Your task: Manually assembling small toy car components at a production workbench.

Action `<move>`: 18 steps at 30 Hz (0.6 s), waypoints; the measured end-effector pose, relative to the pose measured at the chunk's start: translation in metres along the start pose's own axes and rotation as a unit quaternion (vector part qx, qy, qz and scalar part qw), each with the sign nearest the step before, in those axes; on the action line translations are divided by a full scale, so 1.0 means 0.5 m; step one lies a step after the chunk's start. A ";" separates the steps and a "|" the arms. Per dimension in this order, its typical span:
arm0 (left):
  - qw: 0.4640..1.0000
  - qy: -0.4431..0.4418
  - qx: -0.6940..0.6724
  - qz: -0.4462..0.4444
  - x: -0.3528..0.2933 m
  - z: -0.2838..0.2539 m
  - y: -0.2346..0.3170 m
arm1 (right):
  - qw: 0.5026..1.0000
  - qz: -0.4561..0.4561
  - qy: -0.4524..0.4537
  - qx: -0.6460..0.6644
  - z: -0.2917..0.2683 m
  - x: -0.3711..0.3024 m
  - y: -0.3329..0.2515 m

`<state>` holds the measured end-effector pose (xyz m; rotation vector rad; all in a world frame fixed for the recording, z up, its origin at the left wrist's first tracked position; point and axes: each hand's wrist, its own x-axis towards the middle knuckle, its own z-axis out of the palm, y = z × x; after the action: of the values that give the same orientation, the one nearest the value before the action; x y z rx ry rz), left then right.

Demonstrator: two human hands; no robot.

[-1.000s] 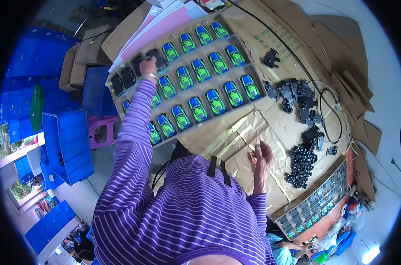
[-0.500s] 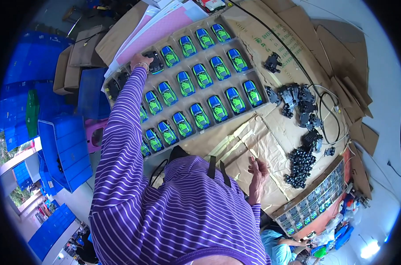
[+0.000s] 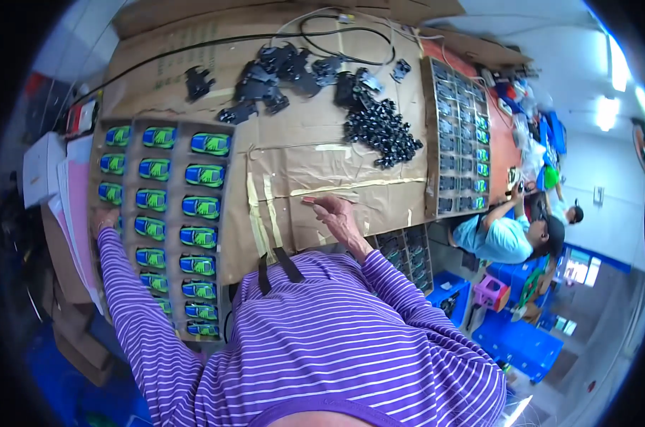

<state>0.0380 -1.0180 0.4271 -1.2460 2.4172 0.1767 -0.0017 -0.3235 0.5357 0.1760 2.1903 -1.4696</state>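
At the far left, my left hand (image 3: 106,219) reaches into the outer column of a cardboard tray (image 3: 230,164) with dividers, beside a partly covered blue and green toy car (image 3: 119,225). Its fingers are mostly hidden, so its grip does not show. Rows of the same toy cars (image 3: 201,206) fill the tray's compartments. Over the brown paper in the middle is my right hand (image 3: 339,220), fingers bent and pinched together. A tiny reddish spot shows at its fingertips; I cannot make out what it is.
Black plastic parts (image 3: 265,78) lie loose on the cardboard-covered table, beside a heap of small shiny black pieces (image 3: 383,132). A black cable (image 3: 230,40) crosses the back. Another divided tray (image 3: 430,142) stands at right, and a co-worker in light blue (image 3: 504,238) sits beyond.
The view has swung to the right. My left hand has gone from a dark upturned piece in the tray to a neighbouring blue and green car. The right hand stays over the brown paper.
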 end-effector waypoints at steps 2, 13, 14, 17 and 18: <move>0.997 -0.069 0.010 0.023 0.056 -0.029 -0.053 | 0.999 0.012 0.003 0.030 -0.019 -0.014 0.030; 0.650 -0.061 -0.756 0.049 -0.076 0.016 -0.222 | 0.970 0.019 0.224 -0.097 -0.177 0.001 0.179; 0.609 -0.079 -0.787 0.058 -0.112 0.026 -0.191 | 0.968 0.024 0.228 -0.100 -0.194 0.019 0.179; 0.778 0.101 -0.575 0.231 -0.274 0.091 -0.071 | 0.939 -0.035 0.281 -0.197 -0.229 0.088 0.165; 0.623 -0.146 -0.758 0.130 -0.297 0.067 -0.093 | 0.918 -0.079 0.308 -0.236 -0.232 0.121 0.161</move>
<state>0.1617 -0.9241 0.4617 -1.0458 1.7382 2.6353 -0.0626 -0.1959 0.4748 0.3354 3.0662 -0.9891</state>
